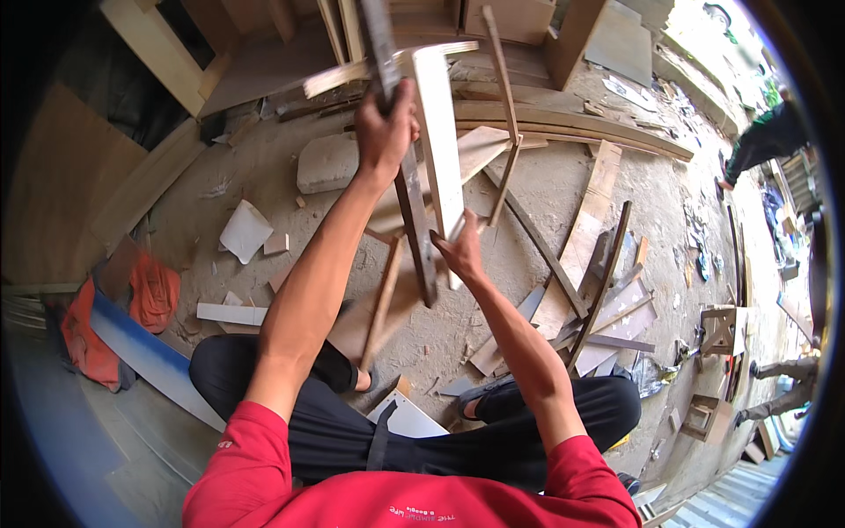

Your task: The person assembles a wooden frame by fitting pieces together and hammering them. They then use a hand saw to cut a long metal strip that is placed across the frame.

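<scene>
My left hand [385,132] is closed around a long dark wooden strip [409,198], which stands raised and slightly tilted in front of me. Just right of it is a narrow white board [440,132], upright beside the strip. My right hand [462,251] grips this board near its lower end, with the thumb side close to the dark strip; whether it touches the strip I cannot tell. Across the top of the board runs a pale wooden crosspiece [339,77]. Thin wooden legs [502,79] stick out to the right, and how they join the board is partly hidden.
Planks and offcuts [581,229] lie on the dusty ground at right. A pale block [327,163] and a white scrap [246,231] lie at left. Orange cloth [154,290] is by my left knee. Wooden cabinets [264,53] stand ahead. Another person's leg [761,141] shows far right.
</scene>
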Motion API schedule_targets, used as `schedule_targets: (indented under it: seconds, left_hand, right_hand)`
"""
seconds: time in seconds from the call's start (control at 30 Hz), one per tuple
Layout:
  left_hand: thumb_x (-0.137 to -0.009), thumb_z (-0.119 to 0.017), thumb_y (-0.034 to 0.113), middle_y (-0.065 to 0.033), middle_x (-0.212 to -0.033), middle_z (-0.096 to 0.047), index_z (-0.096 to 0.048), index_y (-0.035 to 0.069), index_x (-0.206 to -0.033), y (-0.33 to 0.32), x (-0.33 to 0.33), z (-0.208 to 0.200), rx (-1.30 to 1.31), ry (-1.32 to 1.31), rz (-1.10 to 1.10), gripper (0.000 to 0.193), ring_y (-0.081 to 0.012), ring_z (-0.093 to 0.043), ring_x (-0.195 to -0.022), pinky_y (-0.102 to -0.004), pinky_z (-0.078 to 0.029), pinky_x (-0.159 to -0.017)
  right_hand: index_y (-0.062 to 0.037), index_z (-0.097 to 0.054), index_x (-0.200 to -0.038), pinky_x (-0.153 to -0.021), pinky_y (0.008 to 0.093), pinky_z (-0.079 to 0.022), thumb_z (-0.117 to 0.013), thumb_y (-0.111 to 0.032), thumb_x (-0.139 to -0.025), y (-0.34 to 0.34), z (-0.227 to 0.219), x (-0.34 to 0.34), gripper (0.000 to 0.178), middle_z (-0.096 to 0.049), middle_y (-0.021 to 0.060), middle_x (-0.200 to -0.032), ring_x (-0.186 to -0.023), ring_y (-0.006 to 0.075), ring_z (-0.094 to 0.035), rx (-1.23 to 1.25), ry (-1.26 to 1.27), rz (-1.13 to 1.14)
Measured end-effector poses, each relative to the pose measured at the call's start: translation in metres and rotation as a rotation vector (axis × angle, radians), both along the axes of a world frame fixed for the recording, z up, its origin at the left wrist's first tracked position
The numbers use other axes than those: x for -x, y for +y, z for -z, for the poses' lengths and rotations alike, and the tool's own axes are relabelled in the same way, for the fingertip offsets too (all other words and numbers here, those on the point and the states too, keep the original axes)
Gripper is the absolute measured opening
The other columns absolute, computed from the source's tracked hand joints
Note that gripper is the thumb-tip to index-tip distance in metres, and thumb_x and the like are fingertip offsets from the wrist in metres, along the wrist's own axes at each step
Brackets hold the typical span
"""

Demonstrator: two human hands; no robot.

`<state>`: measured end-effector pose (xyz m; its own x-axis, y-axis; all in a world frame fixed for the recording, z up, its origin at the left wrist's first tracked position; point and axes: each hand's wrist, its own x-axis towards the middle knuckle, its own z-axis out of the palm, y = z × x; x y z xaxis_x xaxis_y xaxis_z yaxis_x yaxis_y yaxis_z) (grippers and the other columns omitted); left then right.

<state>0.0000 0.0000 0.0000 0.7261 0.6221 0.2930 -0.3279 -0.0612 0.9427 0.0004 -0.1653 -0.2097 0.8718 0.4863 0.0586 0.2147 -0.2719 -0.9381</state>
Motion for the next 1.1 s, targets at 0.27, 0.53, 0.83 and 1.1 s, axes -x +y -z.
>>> schedule_targets:
  seconds: [0.27,0.53,0.83,1.1]
  left_hand:
    - [-0.09,-0.061,0.044,-0.0167,-0.071,-0.066,-0.062,0.006,-0.11,-0.083,0.001,-0.018,-1.106,0.075,-0.018,0.042,-0.0356,-0.066,-0.064,-0.042,-0.051,-0.054]
    - [-0.091,-0.059,0.033,-0.0109,-0.07,-0.066,-0.059,0.006,-0.106,-0.105,0.039,0.082,-1.391,0.175,0.412,0.031,-0.0303,-0.065,-0.06,-0.0407,-0.053,-0.055]
    - [-0.083,-0.063,0.016,-0.0193,-0.116,-0.058,-0.054,0.003,-0.124,-0.131,0.083,0.182,-1.302,0.128,0.264,0.045,-0.0362,-0.058,-0.102,-0.0453,-0.048,-0.084]
    - [-0.079,-0.069,0.046,-0.0139,-0.099,-0.067,-0.063,0.006,-0.111,-0.153,0.11,0.176,-1.258,0.033,0.668,0.052,-0.0304,-0.065,-0.093,-0.0412,-0.053,-0.079]
  right_hand:
    - [-0.0071,-0.033,-0.144,-0.092,0.0401,-0.049,-0.062,-0.032,-0.091,-0.044,-0.097,-0.016,0.065,-0.047,0.0213,-0.137,-0.123,0.0297,-0.049,-0.416,0.361,0.124]
    - [-0.0088,-0.02,-0.145,-0.095,0.0586,-0.044,-0.035,-0.077,-0.085,-0.176,-0.17,0.008,0.093,-0.036,0.0219,-0.138,-0.126,0.0353,-0.042,-0.95,0.49,0.274]
    - [-0.0039,-0.027,-0.139,-0.095,0.0573,-0.043,-0.053,-0.065,-0.087,-0.163,-0.145,0.043,0.084,-0.038,0.0215,-0.133,-0.12,0.0341,-0.045,-0.745,0.602,0.502]
    - [-0.0076,-0.039,-0.122,-0.083,0.0503,-0.047,-0.059,-0.05,-0.091,-0.18,-0.093,0.067,0.056,-0.056,0.0125,-0.101,-0.09,0.026,-0.06,-0.731,0.56,0.89]
